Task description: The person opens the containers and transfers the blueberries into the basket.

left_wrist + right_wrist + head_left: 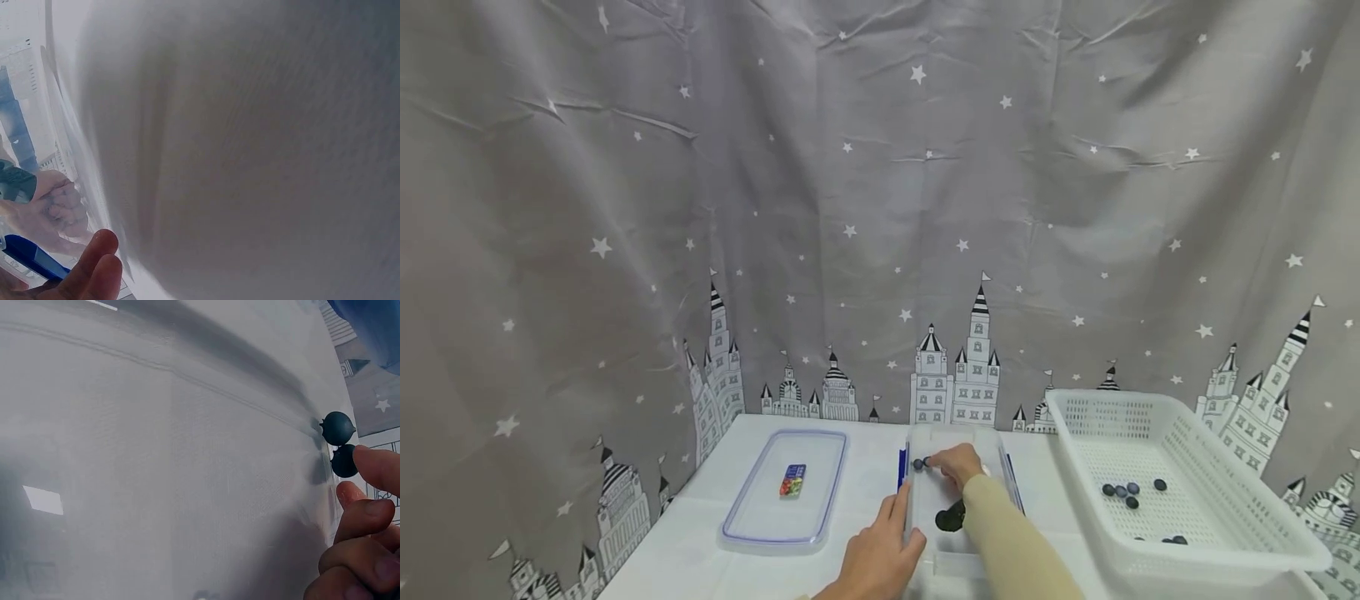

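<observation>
My right hand (958, 465) reaches into a clear plastic container (925, 533) with blue side latches. Its thumb and curled fingers pinch a blueberry (344, 461) low at the container's far left corner. Right against that berry sits a second blueberry (338, 428), by the wall. My left hand (883, 546) rests along the container's left side, index finger stretched beside the rim and thumb apart. Two of its fingertips (106, 240) show near a blue latch (31, 255) in the left wrist view. A dark rounded thing (950, 517) shows beside the right sleeve.
To the right stands a white perforated basket (1225, 521) with several blueberries (1122, 492) on its floor. A clear lid (767, 525) with a blue-edged seal and a fruit label (792, 482) lies at the left. A grey castle-print curtain (880, 250) hangs behind the table.
</observation>
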Demonstrator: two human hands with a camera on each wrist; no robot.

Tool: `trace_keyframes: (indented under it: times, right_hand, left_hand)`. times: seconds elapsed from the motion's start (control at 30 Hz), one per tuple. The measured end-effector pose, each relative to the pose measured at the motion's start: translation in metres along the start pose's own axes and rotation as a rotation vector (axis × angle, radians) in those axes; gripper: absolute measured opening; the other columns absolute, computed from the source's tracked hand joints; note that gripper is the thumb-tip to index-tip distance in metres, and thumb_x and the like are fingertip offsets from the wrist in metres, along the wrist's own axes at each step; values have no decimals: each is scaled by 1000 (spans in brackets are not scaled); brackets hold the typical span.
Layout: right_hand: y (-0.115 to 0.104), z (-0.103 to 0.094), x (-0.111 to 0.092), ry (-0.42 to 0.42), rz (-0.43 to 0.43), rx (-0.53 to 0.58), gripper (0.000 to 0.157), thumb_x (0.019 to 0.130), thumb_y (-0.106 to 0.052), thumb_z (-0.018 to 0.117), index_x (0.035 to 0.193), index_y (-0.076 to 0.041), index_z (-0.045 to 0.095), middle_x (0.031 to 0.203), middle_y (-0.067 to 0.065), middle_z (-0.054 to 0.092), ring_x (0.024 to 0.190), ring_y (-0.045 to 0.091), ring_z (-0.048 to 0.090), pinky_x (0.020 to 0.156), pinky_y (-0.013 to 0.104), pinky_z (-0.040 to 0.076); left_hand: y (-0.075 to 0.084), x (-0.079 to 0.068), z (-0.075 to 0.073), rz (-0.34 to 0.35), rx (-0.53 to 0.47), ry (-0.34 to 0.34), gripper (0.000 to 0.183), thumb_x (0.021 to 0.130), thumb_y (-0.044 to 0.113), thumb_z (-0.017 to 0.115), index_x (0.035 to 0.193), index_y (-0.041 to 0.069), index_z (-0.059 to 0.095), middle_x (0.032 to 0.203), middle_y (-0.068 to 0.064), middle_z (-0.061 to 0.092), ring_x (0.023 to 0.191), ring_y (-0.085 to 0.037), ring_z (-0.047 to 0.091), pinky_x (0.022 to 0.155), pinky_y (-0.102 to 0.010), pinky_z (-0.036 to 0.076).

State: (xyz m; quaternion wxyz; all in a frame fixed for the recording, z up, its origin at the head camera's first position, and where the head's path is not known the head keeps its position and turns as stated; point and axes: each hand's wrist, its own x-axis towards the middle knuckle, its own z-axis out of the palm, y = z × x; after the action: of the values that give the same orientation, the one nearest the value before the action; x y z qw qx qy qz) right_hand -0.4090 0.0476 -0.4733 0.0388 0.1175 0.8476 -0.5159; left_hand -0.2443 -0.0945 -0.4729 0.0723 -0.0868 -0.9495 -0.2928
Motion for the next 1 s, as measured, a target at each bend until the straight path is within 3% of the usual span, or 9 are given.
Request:
trace_keyframes:
  times: [0.23,0.6,1.0]
  right_hand:
    - [3,0,-7,13,-5,-76,46,78,-19,79,109,13,67,98,22,72,83,28,64,82,44,54]
    - [-1,3,-6,3,-9,-135,40,80,-21,78,105,10,69,95,19,73,83,27,66,82,42,55]
    - [-8,2,-9,11,-30,-128,42,80,-28,78,102,8,69,88,15,70,78,26,62,72,38,52]
  left_hand:
    - [0,-3,3,-10,-2,10,69,95,38,49,157,12,33,143,-9,53,70,-25,62,63,-48,51]
    - [0,-4,4,13,13,28,68,96,37,49,157,11,34,142,-9,54,68,-23,61,61,-45,51]
    - [2,-2,1,29,11,37,69,95,38,48,156,9,34,141,-9,54,69,-21,61,63,-45,52]
